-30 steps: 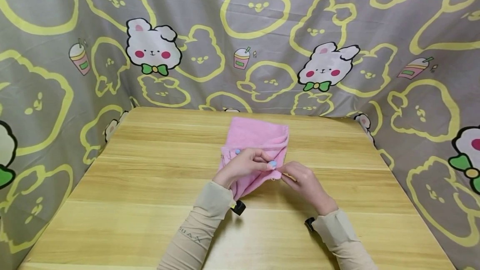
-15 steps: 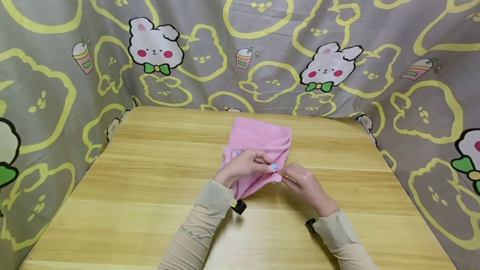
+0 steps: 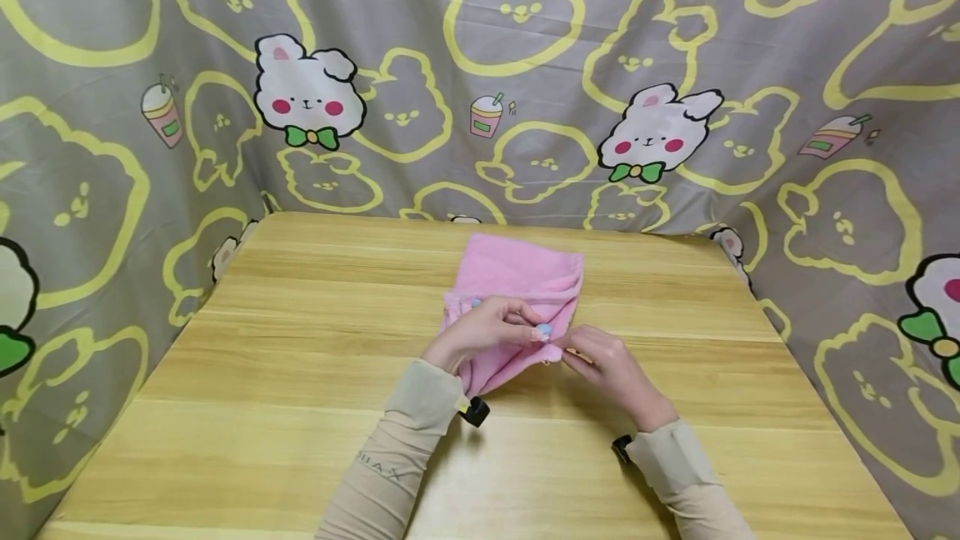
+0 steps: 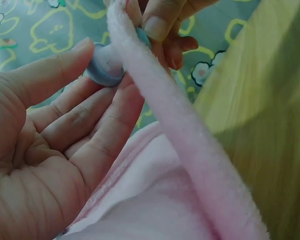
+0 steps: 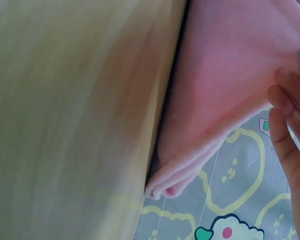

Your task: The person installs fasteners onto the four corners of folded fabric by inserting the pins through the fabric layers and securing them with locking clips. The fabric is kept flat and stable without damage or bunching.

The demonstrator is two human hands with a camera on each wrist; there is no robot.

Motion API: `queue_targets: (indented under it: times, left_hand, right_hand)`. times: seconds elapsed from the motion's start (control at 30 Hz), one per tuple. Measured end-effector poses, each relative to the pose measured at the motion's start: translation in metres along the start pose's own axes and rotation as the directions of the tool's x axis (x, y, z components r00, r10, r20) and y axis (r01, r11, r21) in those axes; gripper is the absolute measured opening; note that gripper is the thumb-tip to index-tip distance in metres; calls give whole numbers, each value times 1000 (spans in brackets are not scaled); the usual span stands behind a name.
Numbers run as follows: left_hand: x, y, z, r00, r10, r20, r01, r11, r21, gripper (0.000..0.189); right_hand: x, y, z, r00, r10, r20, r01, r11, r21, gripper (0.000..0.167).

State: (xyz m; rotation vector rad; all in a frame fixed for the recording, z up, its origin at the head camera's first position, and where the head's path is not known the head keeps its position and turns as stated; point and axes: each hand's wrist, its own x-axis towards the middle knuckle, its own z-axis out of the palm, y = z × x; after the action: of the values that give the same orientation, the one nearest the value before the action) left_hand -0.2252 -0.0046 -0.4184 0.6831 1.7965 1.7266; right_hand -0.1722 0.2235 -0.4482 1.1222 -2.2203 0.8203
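Note:
A pink plush towel (image 3: 517, 261) lies folded on the table, its near edge gathered and lifted between the hands. My left hand (image 3: 483, 333) pinches a round light-blue button (image 4: 104, 70) between thumb and fingers, right beside the towel's rolled edge (image 4: 175, 117) in the left wrist view. From the other side, my right hand (image 3: 609, 367) pinches the towel's near right corner, its thumb close to a blue bit showing behind the edge. Another small blue button (image 3: 476, 302) sits on the towel left of the hands. In the right wrist view the fingers (image 5: 285, 135) show at the right border.
The wooden table (image 3: 300, 315) extends all round the towel. Behind and on both sides hangs a grey curtain (image 3: 420, 15) with yellow cartoon outlines and white rabbits. A black wrist device (image 3: 474, 412) is worn at the left cuff, another (image 3: 621, 448) at the right.
Both hands keep their hold at the same spot on the towel. The blue button and left fingers shift only slightly; the whole head view sways a little.

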Motion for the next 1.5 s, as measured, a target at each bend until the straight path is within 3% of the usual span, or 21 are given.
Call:
queue_targets:
  times: [0.13, 0.27, 0.4, 0.53, 0.87, 1.0, 1.23, 1.37, 1.5]
  left_hand:
    - [1, 0, 1, 1000, -14, 1, 14, 1000, 13, 26]
    - [3, -2, 2, 999, -41, -21, 41, 999, 10, 26]
    - [4, -2, 4, 997, -57, -46, 58, 998, 6, 26]
    - [3, 0, 5, 996, -69, -50, 70, 997, 27, 33]
    - [4, 1, 9, 994, -67, -86, 79, 988, 135, 26]
    - [4, 0, 9, 993, -71, -95, 85, 985, 148, 26]
    - [4, -3, 6, 996, -74, -58, 81, 990, 116, 28]
    - [4, -3, 6, 994, -72, -78, 82, 987, 138, 28]
    - [5, -2, 7, 993, -62, -103, 81, 979, 189, 28]
  right_hand:
    - [0, 0, -1, 1000, 12, 8, -12, 1000, -5, 7]
    - [0, 0, -2, 1000, 26, 17, -26, 1000, -14, 21]
    - [0, 0, -1, 999, 28, 16, -27, 999, -25, 7]
    - [0, 1, 0, 1000, 12, 10, -11, 999, -35, 18]
    - [-1, 5, 2, 1000, -18, 7, 18, 999, -26, 15]
    - [-1, 4, 1, 1000, -10, 11, 10, 1000, -24, 7]
    - [-1, 3, 1, 1000, 13, 18, -13, 1000, -18, 11]
    - [-1, 2, 1, 999, 23, 26, -22, 1000, -20, 18]
    - [-1, 2, 1, 999, 19, 27, -18, 1000, -25, 15]
